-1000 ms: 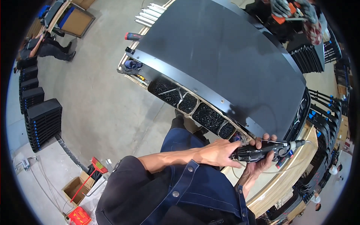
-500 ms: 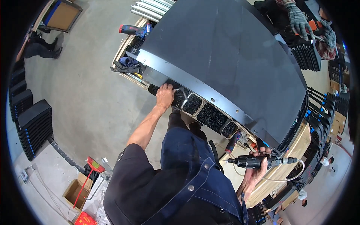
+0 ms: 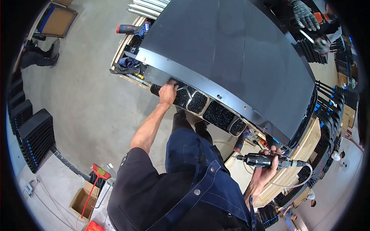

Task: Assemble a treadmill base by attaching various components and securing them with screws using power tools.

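Observation:
My left hand [image 3: 168,92] reaches into the leftmost of the bins of small black screws [image 3: 182,98], under the front edge of a large dark grey panel [image 3: 227,46]. Its fingers are curled together and point into the bin. Whatever they pinch is hidden. A bent metal piece [image 3: 189,92] lies by the fingers, over the screws. At the lower right, my right hand [image 3: 266,169] grips a black air screwdriver [image 3: 259,160], its bit pointing left, away from the panel. A pale hose [image 3: 311,171] loops from its rear end.
A cordless drill [image 3: 133,29] lies at the panel's far left corner, with dark cloth [image 3: 127,66] below it. Another person's gloved hand [image 3: 305,16] works at the upper right. Stacked black slatted parts [image 3: 37,134] stand on the left; a red broom [image 3: 101,171] leans by a carton.
The view has shifted slightly. My left hand stays in the screw bin, and my right hand keeps hold of the air screwdriver. At the upper right, the co-worker's hands have moved apart.

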{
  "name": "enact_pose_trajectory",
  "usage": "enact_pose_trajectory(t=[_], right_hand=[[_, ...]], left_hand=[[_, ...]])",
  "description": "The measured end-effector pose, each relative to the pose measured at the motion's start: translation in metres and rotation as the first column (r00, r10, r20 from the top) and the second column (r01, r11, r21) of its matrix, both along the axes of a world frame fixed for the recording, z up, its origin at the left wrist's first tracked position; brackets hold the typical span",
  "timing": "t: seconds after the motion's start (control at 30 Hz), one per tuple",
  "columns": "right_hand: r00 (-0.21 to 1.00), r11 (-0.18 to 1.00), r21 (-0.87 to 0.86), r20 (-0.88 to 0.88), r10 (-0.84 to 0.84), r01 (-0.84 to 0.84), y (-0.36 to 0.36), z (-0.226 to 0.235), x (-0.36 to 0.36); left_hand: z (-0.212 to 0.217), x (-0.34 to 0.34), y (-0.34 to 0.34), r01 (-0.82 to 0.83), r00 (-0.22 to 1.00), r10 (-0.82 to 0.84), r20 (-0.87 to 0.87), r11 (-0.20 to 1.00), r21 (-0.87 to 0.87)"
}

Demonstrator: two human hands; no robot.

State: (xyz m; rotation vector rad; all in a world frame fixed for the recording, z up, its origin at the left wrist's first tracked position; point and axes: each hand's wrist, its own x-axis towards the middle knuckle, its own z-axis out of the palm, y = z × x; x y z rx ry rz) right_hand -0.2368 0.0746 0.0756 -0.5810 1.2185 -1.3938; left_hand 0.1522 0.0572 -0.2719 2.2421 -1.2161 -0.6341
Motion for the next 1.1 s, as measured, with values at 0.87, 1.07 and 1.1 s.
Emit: enact_pose_trajectory(t=[0.87, 1.07, 1.1], right_hand=[[0.989, 0.992, 0.044, 0.092, -0.118, 0.114, -0.054, 0.018, 0.051], [0.976, 0.993, 0.088, 0.193, -0.097, 0.081, -0.054, 0.014, 0.036], [0.962, 0.993, 0.106, 0.262, -0.076, 0.050, -0.056, 0.014, 0.036]], left_hand=[[-0.030, 0.019, -0.019, 0.438, 0.827, -0.491, 0.274, 0.868, 0.234], [-0.028, 0.027, -0.015, 0.550, 0.767, -0.613, 0.190, 0.780, 0.297], [-0.033, 0.029, -0.011, 0.550, 0.775, -0.599, 0.201, 0.797, 0.249]])
